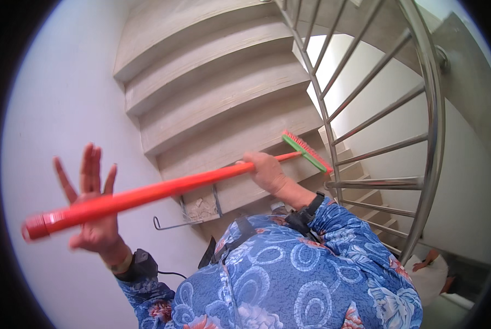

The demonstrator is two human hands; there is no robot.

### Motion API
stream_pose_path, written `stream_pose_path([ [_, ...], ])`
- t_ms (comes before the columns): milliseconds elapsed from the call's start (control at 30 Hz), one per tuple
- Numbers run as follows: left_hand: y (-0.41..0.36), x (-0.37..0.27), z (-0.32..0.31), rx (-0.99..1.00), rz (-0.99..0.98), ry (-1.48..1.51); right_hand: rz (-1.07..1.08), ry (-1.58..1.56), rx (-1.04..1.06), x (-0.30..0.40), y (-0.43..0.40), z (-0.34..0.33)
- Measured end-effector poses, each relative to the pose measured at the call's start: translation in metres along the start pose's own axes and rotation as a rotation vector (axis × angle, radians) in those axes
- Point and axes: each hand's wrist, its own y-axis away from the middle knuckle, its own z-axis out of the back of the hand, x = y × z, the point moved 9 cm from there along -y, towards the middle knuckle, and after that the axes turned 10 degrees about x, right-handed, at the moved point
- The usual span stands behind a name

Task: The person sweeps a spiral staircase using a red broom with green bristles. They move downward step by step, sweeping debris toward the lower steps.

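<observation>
My right hand [266, 174] grips the orange-red handle [159, 191] of a push broom. At the handle's far end, the green broom head [305, 153] with reddish bristles is beside the railing, over the steps. The handle slants across the view, its threaded-looking red end cap [35, 228] at the left. Behind that end is my left hand [97, 230], fingers spread and not wrapped around the handle; whether the palm touches it I cannot tell. Below the handle, a dustpan [218, 201] with pale debris [200, 209] sits on a step, partly hidden by the handle.
Tiled stairs [220, 90] rise ahead between a white wall [64, 103] and a curved stainless steel railing [432, 107]. A bent metal rod [175, 226] sticks out near the dustpan. More steps [362, 185] lie beyond the railing. Another person [428, 273] is at the lower right.
</observation>
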Motion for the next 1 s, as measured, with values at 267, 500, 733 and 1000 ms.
stream_pose_path([
  [267, -0.024, -0.054, -0.088, 0.421, -0.116, 0.285, 0.044, 0.078, -0.355, -0.017, -0.015, 0.049],
  [500, -0.055, 0.03, -0.085, 0.408, -0.032, 0.16, -0.038, 0.121, -0.459, -0.103, -0.056, 0.062],
  [733, -0.064, 0.081, -0.079, 0.134, 0.111, 0.217, -0.079, 0.027, -0.333, -0.154, -0.104, 0.034],
  [1000, -0.021, -0.021, -0.057, 0.272, 0.004, 0.243, 0.135, -0.1, -0.396, -0.053, -0.073, 0.007],
])
